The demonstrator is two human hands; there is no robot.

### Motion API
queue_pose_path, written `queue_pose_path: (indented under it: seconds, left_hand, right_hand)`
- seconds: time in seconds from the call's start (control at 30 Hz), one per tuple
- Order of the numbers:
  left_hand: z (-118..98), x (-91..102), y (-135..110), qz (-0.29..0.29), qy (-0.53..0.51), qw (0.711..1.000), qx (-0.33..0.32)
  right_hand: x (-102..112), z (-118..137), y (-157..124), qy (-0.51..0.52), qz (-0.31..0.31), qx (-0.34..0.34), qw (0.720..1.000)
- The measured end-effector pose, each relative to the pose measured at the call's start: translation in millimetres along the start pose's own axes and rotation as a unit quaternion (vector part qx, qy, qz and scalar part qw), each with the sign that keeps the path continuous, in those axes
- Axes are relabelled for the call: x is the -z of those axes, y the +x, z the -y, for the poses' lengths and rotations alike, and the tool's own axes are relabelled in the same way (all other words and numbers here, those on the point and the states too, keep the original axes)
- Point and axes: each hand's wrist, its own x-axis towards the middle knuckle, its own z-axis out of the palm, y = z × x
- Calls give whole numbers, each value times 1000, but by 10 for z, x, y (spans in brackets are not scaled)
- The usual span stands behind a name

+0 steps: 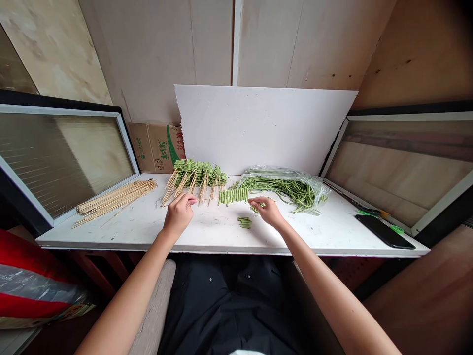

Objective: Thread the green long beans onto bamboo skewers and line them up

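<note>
Left hand (180,213) fingers pinched tight on thin bamboo skewer threaded with short green bean pieces (233,195), low over white desk (207,234); right hand (269,211) fingers pinching loose green bean piece (255,202) at skewer tip.

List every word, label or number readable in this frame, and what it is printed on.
Cardboard box: a green logo, green characters and white characters on a green band, all too blurred to read.
Dark phone, plastic bag of long beans: no text visible.
Nothing else carries writing.
</note>
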Motion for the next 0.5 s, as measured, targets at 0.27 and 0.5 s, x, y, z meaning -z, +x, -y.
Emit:
queue_pose_path:
  seconds: [0.27,0.5]
  left_hand:
    - [31,-3,0,2,9,1000,4]
    - [24,-14,-17,9,7,1000,4]
  right_hand:
    - [-144,-329,-107,-255,67,81,961]
    - [-181,-308,-110,-198,66,60,976]
